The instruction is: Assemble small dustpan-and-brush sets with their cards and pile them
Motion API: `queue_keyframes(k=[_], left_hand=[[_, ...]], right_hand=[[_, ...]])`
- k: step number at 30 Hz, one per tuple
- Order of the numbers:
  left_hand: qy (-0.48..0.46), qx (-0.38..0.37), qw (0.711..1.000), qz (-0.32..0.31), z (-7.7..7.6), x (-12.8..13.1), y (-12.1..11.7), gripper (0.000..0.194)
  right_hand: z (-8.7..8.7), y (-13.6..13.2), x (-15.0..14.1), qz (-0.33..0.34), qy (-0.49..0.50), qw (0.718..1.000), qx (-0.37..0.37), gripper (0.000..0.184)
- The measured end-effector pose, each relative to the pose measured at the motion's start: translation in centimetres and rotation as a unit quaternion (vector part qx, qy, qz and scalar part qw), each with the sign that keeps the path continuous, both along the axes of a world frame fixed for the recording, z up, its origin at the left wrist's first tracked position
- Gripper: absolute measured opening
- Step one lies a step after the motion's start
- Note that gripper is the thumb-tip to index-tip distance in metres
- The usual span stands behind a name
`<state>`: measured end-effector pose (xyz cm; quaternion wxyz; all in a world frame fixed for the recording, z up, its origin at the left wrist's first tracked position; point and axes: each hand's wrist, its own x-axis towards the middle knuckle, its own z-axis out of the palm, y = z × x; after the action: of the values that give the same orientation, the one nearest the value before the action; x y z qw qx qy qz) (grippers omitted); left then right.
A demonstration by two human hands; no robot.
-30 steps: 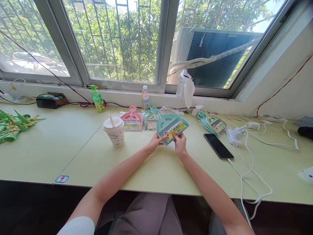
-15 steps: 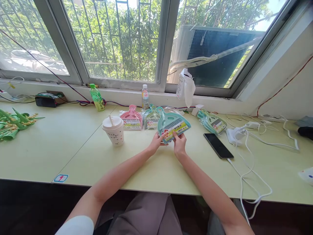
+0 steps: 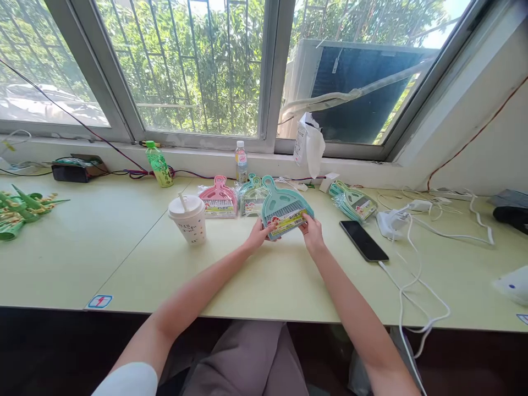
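Between my two hands is a teal dustpan and brush set (image 3: 284, 204) with a yellow label along its lower edge, raised just above the table. My left hand (image 3: 259, 234) grips its lower left corner, and my right hand (image 3: 312, 231) pinches its lower right edge. Behind it lie a pink dustpan set (image 3: 219, 199) and a green dustpan set (image 3: 252, 197) in clear wrapping. Off to the right rests a pile of green and teal dustpan sets (image 3: 357, 202), also in clear wrapping.
A white lidded cup with a straw (image 3: 188, 220) stands left of my hands. A black phone (image 3: 363, 241) with white cables (image 3: 412, 275) lies to the right. Two bottles, a green one (image 3: 159, 165) and a clear one (image 3: 241, 162), stand near the window wall.
My right hand has shifted outward to the right corner of the teal dustpan set. The set is turned less steeply and sits slightly more to the left in view.
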<state>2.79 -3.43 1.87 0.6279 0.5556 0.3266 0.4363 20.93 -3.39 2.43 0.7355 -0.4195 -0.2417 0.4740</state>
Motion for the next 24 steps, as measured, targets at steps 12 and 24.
queue_keyframes(k=[12,24], left_hand=[[-0.014,0.032,0.999,-0.027,0.1,-0.2,0.1,0.057],[-0.011,0.037,0.999,0.022,0.7,-0.9,0.7,0.061]], right_hand=[[0.2,-0.1,0.8,0.008,-0.008,1.0,0.0,0.029],[0.7,-0.1,0.1,0.154,-0.047,0.986,0.045,0.041]])
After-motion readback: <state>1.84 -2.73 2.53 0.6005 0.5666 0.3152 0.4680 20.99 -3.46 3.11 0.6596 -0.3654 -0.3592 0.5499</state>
